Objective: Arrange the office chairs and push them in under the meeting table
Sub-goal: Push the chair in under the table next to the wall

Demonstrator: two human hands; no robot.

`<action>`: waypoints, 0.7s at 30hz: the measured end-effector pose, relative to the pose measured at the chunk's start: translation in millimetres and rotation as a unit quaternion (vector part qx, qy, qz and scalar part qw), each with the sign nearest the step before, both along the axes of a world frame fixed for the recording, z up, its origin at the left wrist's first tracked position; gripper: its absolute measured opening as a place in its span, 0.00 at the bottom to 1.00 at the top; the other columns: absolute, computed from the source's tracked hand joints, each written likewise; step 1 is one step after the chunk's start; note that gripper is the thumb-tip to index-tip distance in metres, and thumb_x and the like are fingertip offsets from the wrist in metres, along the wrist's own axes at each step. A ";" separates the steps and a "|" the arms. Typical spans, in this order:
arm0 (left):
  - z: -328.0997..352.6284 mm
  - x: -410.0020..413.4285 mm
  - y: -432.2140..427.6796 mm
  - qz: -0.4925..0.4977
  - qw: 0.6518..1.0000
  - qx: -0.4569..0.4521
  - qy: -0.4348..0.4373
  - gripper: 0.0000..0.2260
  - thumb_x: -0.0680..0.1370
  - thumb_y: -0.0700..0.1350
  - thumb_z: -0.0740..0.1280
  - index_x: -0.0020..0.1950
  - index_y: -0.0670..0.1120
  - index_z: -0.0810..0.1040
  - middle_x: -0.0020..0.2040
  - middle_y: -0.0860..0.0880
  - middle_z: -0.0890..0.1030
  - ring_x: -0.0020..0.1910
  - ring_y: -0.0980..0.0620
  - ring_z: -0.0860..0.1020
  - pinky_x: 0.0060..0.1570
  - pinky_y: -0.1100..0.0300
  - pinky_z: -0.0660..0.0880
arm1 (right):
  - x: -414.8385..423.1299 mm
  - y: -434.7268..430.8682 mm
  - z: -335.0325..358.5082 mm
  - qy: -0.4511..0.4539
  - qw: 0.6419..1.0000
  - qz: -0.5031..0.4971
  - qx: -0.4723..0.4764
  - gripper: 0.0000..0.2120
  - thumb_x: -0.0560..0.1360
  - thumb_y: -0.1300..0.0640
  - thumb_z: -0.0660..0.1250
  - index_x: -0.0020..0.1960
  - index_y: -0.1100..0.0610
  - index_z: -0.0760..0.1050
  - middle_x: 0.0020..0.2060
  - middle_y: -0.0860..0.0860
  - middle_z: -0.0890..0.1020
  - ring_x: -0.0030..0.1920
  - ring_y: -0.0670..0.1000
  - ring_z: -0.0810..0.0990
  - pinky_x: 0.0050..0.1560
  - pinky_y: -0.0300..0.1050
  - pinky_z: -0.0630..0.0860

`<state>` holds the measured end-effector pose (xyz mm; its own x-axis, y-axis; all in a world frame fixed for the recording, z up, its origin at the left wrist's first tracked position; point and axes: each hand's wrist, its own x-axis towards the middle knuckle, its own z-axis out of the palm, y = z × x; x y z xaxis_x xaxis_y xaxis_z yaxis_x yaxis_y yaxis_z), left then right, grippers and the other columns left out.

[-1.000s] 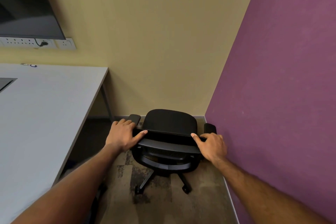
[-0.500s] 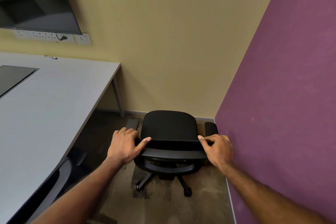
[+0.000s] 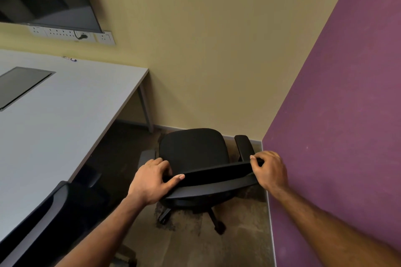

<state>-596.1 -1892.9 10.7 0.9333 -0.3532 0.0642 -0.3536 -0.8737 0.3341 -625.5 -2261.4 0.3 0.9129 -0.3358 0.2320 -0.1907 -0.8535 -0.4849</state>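
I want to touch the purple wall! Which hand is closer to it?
The right hand. It grips the chair's backrest at the end beside the purple wall, almost against it. The left hand grips the other end, on the table side.

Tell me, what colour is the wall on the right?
Purple wall, plain, seen in the head view.

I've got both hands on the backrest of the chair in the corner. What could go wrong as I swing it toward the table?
1. The office chair sits tight against the purple wall; its right armrest may scrape it, and the right hand could get pinched.
2. Turning left, its left armrest might catch the table leg.
3. The second chair at lower left may block it.
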 end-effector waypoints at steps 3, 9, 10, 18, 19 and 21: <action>0.1 -1.4 -8.2 -0.019 0.998 0.037 0.043 0.33 0.70 0.82 0.49 0.56 0.59 0.75 0.53 0.60 0.74 0.53 0.57 0.72 0.51 0.57 0.74 | 17.8 -11.2 -0.2 0.015 1.000 0.026 0.007 0.09 0.76 0.50 0.70 0.45 0.55 0.85 0.43 0.50 0.85 0.50 0.53 0.79 0.43 0.43 0.71; 4.6 6.1 -24.3 -0.007 0.992 0.056 0.110 0.44 0.65 0.85 0.46 0.69 0.60 0.72 0.62 0.60 0.78 0.58 0.57 0.78 0.53 0.56 0.76 | 47.0 -21.3 3.7 0.034 0.998 0.060 0.003 0.10 0.76 0.49 0.70 0.45 0.54 0.85 0.43 0.49 0.85 0.51 0.52 0.78 0.46 0.42 0.69; 4.6 9.2 -26.9 -0.002 0.992 0.057 0.110 0.44 0.65 0.85 0.46 0.68 0.60 0.72 0.61 0.60 0.79 0.56 0.57 0.78 0.52 0.56 0.76 | 53.7 -22.7 4.7 0.036 0.997 0.064 0.002 0.10 0.76 0.49 0.69 0.45 0.54 0.85 0.43 0.48 0.85 0.51 0.51 0.78 0.46 0.42 0.69; -3.4 33.2 -35.9 0.056 0.995 0.037 0.074 0.42 0.67 0.84 0.44 0.67 0.60 0.73 0.59 0.60 0.80 0.54 0.57 0.79 0.50 0.55 0.76 | 121.7 -26.7 9.8 0.053 0.990 0.130 -0.009 0.09 0.77 0.52 0.69 0.45 0.55 0.85 0.43 0.48 0.84 0.50 0.51 0.78 0.47 0.45 0.72; -3.4 37.4 -36.9 0.065 0.995 0.034 0.074 0.41 0.68 0.83 0.44 0.68 0.60 0.72 0.59 0.60 0.80 0.54 0.57 0.79 0.51 0.55 0.77 | 132.6 -27.0 9.9 0.058 0.989 0.139 -0.012 0.09 0.77 0.52 0.69 0.45 0.54 0.85 0.43 0.48 0.84 0.50 0.50 0.77 0.48 0.45 0.72; -3.9 47.2 -38.8 0.084 0.993 0.031 0.077 0.40 0.69 0.82 0.43 0.68 0.60 0.72 0.59 0.59 0.80 0.55 0.57 0.79 0.52 0.55 0.77 | 156.1 -25.3 11.2 0.067 0.985 0.161 -0.020 0.09 0.77 0.52 0.69 0.44 0.55 0.85 0.42 0.48 0.83 0.50 0.50 0.78 0.48 0.46 0.73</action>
<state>-549.0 -1931.7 6.7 0.9763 -0.1913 -0.1016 -0.1504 -0.9363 0.3174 -469.4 -2286.8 11.5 0.9938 -0.0176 0.1098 0.0327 -0.8978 -0.4392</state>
